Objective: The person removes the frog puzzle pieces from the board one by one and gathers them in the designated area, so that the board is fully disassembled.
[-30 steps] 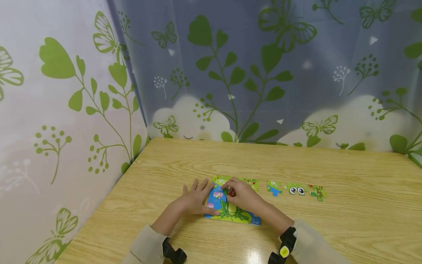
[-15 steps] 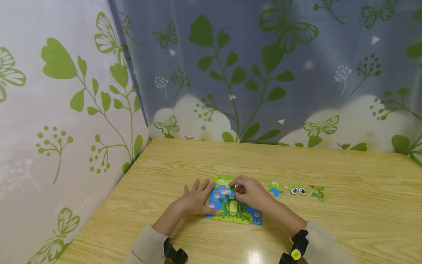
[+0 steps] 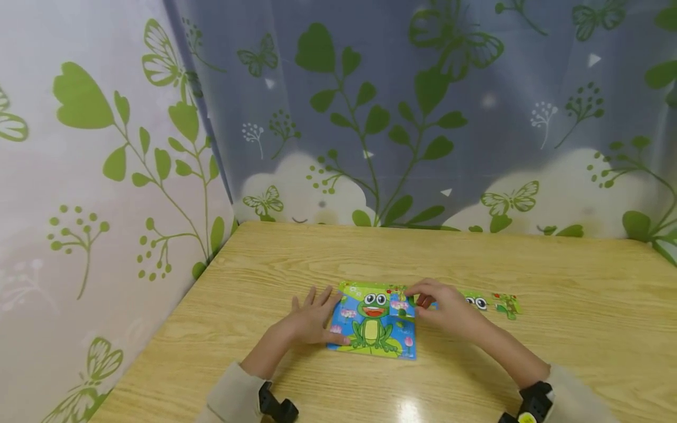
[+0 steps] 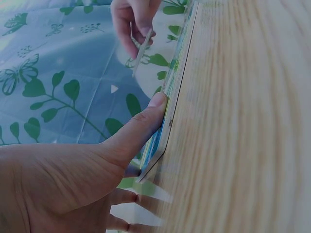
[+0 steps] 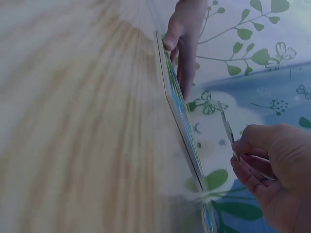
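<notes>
A frog jigsaw puzzle board (image 3: 371,336) lies flat on the table, with the printed frog's face and body in view. My left hand (image 3: 313,322) rests at the board's left edge, fingers spread and fairly straight. In the left wrist view, its thumb (image 4: 138,127) touches the top of the board near the edge. My right hand (image 3: 449,308) pinches a puzzle piece (image 3: 400,305) with a pink flower on blue, over the board's right side. Both wrist views show this piece (image 5: 226,125) tilted and raised above the board.
Right of the board, a loose piece with the frog's eyes (image 3: 478,301) and one with a brown and green print (image 3: 508,305) lie on the wooden table (image 3: 582,329). My right hand partly hides another loose blue piece. Printed curtains (image 3: 338,117) stand behind and left.
My right hand has moved rightward across the board, carrying the pinched piece from the left part to the right side. The frog's face has come into view. My left hand has stayed in place.
</notes>
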A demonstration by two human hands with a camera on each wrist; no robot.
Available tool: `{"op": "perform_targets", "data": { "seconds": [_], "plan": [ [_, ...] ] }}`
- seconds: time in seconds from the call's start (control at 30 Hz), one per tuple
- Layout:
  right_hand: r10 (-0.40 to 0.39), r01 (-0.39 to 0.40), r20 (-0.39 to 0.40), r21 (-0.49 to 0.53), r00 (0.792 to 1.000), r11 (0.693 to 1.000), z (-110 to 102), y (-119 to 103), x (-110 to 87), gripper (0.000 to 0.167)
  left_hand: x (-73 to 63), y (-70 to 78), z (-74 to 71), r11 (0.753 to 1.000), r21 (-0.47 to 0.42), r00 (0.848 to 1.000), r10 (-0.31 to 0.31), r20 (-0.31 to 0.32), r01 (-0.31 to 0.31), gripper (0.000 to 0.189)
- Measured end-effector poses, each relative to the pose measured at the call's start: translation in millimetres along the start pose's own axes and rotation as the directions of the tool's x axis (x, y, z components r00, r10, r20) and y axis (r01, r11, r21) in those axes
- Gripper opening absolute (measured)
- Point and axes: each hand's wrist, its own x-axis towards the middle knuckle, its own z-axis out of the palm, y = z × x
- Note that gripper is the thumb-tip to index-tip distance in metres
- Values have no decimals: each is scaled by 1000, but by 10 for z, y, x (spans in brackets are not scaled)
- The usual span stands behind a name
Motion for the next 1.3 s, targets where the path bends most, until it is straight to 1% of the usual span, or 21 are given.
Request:
{"op": "perform_targets", "data": {
  "seconds": [0.17, 0.27, 0.37, 0.57, 0.67, 0.83, 1.13, 1.2, 1.3],
  "plan": [
    [-7, 6, -32, -26, 999, 1000, -126, 97, -142, 27, 4, -15, 8, 1000, 4, 1000, 8, -5, -8, 95],
    [-45, 43, -52, -41, 998, 998, -190, 161, -233, 28, 7, -19, 11, 1000, -1, 1000, 15, -8, -15, 95],
    [-62, 59, -56, -46, 997, 997, -241, 228, -326, 28, 2, -13, 9, 1000, -8, 1000, 17, -4, -17, 95],
    [-19, 18, -32, -23, 999, 1000, -284, 352, -461, 29, -5, -5, -6, 1000, -23, 1000, 11, -6, -11, 95],
    [-28, 27, -26, -29, 999, 999, -257, 420, -490, 30, -6, -7, -4, 1000, -23, 1000, 12, -9, -13, 94],
    [-84, 83, -30, -48, 996, 995, -209, 501, -515, 28, -7, -12, 11, 1000, -19, 1000, 17, -11, -17, 94],
    [-136, 134, -43, -47, 990, 990, -200, 515, -542, 27, -7, -10, 6, 999, -26, 1000, 23, -10, -24, 95],
    [-136, 134, -40, -48, 990, 990, -204, 502, -547, 26, -5, -7, 1, 999, -29, 1000, 24, -9, -24, 94],
    [-105, 104, -26, -44, 994, 994, -207, 488, -544, 24, -10, 1, -8, 999, -33, 1000, 28, -12, -28, 94]
  ]
}}
